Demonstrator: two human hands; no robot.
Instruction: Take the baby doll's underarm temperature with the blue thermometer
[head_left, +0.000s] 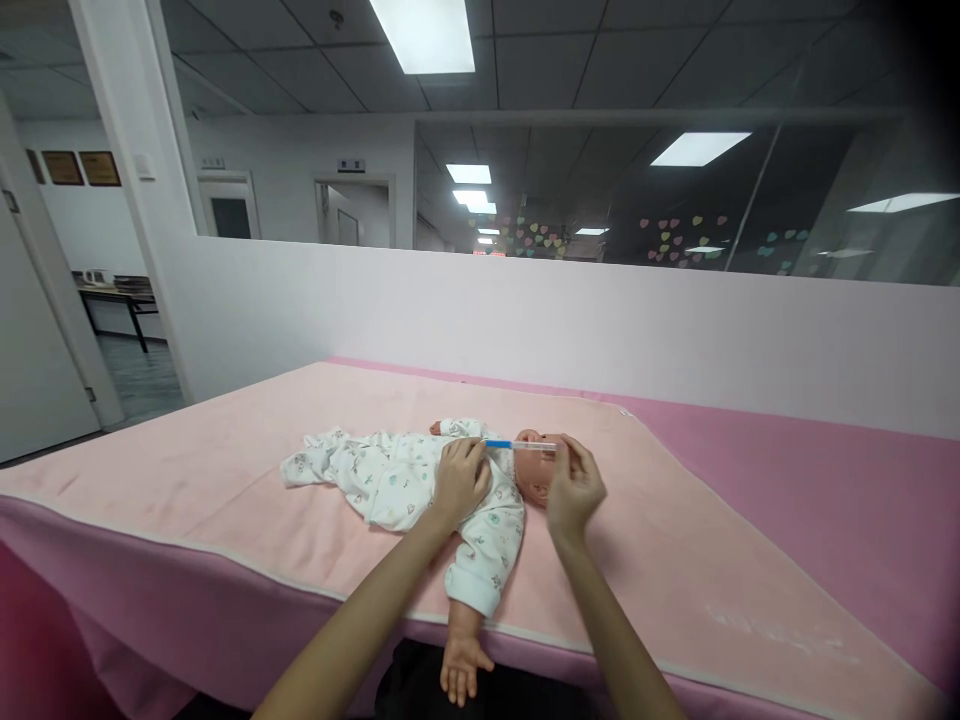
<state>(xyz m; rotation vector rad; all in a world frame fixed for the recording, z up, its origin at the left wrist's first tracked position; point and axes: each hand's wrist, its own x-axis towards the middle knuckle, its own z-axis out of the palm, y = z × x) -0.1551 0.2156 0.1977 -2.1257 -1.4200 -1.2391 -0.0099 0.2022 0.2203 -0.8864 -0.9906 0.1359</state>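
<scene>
A baby doll [397, 480] in a white patterned suit lies on its back, with its head [531, 472] to the right and one bare arm hanging over the near table edge. Above its chest and face is a thin clear stick with a blue end [498, 444], held level; it looks like a thermometer, though its kind is hard to make out. My left hand [460, 478] is closed at the blue end, over the doll's chest. Beside the doll's head, my right hand [576, 488] pinches the clear end. My fingers partly hide both ends.
A pale pink mat [675, 560] covers the table, with a darker pink cover [825, 490] beneath. Behind it stands a low white wall [600, 330] with glass above. A door [37, 330] is at the left.
</scene>
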